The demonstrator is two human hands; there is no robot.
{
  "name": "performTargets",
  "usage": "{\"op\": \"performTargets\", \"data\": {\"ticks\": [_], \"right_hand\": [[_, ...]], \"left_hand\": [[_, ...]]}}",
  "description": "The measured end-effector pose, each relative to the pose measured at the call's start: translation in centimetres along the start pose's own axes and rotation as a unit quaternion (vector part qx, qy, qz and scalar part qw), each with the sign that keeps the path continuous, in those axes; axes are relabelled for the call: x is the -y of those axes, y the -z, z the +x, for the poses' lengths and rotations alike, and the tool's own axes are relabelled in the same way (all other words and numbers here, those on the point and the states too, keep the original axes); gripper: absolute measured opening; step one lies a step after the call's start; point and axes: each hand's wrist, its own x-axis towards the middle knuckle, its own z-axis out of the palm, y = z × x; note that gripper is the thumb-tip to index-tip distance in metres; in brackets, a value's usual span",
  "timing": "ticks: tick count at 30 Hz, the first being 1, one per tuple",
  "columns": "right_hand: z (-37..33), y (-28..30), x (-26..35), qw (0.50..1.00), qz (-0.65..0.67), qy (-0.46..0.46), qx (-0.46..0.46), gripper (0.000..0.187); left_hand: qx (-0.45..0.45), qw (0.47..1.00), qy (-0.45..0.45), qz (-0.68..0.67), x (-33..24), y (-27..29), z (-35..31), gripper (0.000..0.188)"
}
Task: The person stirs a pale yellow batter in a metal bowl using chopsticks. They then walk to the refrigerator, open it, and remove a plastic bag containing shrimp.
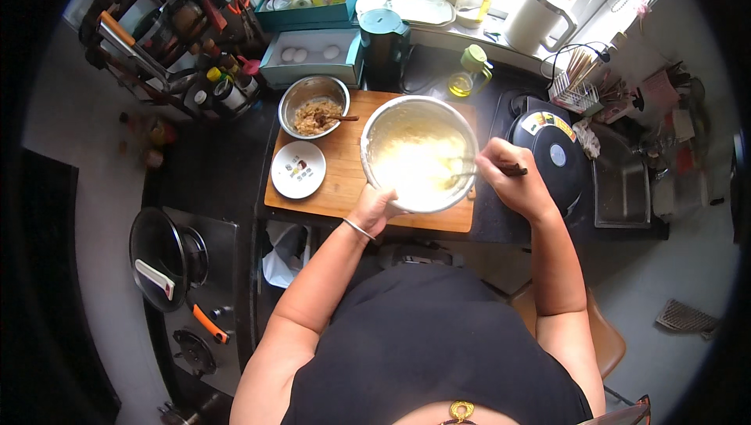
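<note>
Holding a mixing bowl (368,143) over a cutting board (340,173)
Clasping its edge in left grip (372,210), a dark-handled utensil (515,170) in right grip (518,182).

The large bowl (365,160) is hiding most of the left hand's (375,208) fingers; the right hand (520,184) is covering part of the dark-handled utensil (515,170), and glare is obscuring its far end in the pale mixture (418,160). In the small metal bowl (284,106), brown food (310,118) is burying the spoon's (346,118) tip. The lower edge is cutting off the torso (430,331) and eyeglasses (640,412); markings (299,165) on the white dish (286,188) are proving too small to read.
</note>
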Motion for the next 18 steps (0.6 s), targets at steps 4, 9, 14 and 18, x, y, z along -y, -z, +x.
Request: {"op": "performTargets", "data": {"ticks": [4,9,14,18], "right_hand": [[0.3,-2.2,0.5,0.992,-0.055,0.112,-0.008,0.008],[0.7,0.1,0.7,0.995,-0.061,0.064,0.042,0.012],[0.9,-1.6,0.3,0.997,-0.025,0.075,-0.002,0.011],[0.6,0.4,0.6,0.992,0.101,-0.043,-0.060,0.012]], "left_hand": [[0.010,0.999,0.019,0.029,-0.1,-1.6,0.3,0.052],[0.001,1.000,-0.003,0.002,0.3,-0.4,0.4,0.053],[0.007,1.000,0.012,0.023,0.1,-1.7,0.5,0.053],[0.016,0.999,-0.038,-0.028,-0.2,-0.6,0.8,0.052]]}}
